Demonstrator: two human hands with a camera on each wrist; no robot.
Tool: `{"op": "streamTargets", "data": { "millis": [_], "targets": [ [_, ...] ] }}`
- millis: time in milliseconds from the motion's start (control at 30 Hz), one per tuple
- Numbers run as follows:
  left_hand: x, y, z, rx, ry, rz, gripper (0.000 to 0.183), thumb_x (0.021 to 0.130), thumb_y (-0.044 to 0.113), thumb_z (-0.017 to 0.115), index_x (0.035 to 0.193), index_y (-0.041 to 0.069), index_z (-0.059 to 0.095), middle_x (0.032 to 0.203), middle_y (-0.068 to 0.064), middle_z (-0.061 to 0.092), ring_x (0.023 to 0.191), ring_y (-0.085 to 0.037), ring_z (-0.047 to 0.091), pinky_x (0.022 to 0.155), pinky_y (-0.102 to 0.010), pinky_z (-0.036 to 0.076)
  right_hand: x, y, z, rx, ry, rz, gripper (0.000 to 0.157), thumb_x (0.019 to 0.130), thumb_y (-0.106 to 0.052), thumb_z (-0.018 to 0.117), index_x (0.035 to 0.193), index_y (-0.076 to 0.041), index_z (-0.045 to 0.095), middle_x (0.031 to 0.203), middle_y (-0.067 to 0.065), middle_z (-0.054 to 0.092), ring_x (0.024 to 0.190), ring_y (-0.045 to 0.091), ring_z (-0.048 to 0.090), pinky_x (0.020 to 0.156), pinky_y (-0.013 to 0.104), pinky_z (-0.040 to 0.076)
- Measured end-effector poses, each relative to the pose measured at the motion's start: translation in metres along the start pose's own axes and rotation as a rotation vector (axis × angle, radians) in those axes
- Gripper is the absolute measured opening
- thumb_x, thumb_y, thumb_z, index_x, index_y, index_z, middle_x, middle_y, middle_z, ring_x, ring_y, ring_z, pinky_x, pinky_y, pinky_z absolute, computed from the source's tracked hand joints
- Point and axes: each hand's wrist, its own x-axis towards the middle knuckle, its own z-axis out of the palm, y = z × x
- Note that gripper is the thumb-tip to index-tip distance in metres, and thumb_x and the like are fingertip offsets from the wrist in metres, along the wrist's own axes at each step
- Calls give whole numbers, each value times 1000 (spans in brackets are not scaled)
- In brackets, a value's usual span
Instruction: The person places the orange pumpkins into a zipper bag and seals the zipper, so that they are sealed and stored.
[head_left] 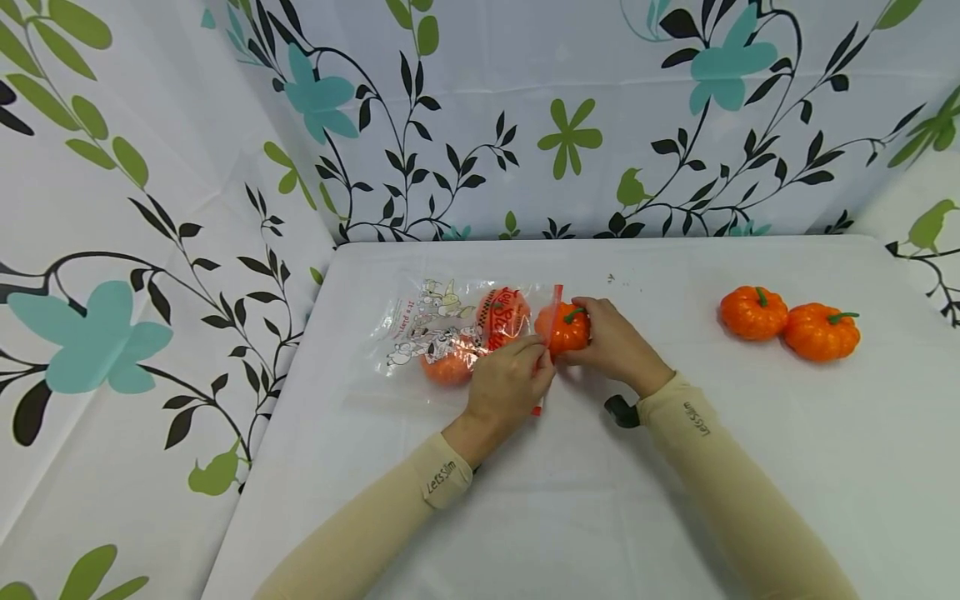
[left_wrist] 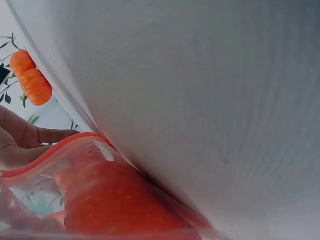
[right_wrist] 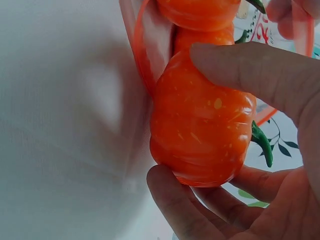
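A clear zip bag (head_left: pixel 405 329) with printed cartoon figures and a red zip edge lies on the white table. Orange toy pumpkins (head_left: pixel 447 367) show through its plastic, one partly behind red lettering. My left hand (head_left: pixel 506 379) pinches the red-edged mouth of this bag. At that mouth, my right hand (head_left: pixel 618 346) grips another small orange pumpkin (head_left: pixel 567 331) with a green stem. The right wrist view shows the thumb on one side of this pumpkin (right_wrist: pixel 202 125) and fingers on the other, with the red zip edge (right_wrist: pixel 142 60) just beyond. The left fingertips are partly hidden.
Two more orange pumpkins, one (head_left: pixel 752 313) touching the other (head_left: pixel 821 332), sit on the table (head_left: pixel 750 450) at the right. A leaf-patterned curtain (head_left: pixel 480 100) hangs behind and to the left. A black device (head_left: pixel 622 412) sits at my right wrist.
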Motion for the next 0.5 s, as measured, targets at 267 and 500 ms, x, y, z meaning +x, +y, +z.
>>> {"op": "streamTargets", "data": {
  "millis": [267,500],
  "targets": [
    [0,-1,-1,-14,-5,13,5,81,5,76,86,4,77,96,-5,76,81,-15,74,64,-25,59,6,-5,7,8,1,13,91,79,-25,86,151,3,37,141,26,45,127,40,50,107,53,43],
    [1,-1,-2,-22,-9,14,5,81,4,75,86,3,77,96,-5,76,82,-14,74,67,-26,59,11,-8,10,7,-8,21,92,81,-22,85,154,3,33,144,27,43,133,41,45,111,54,38]
  ]
}}
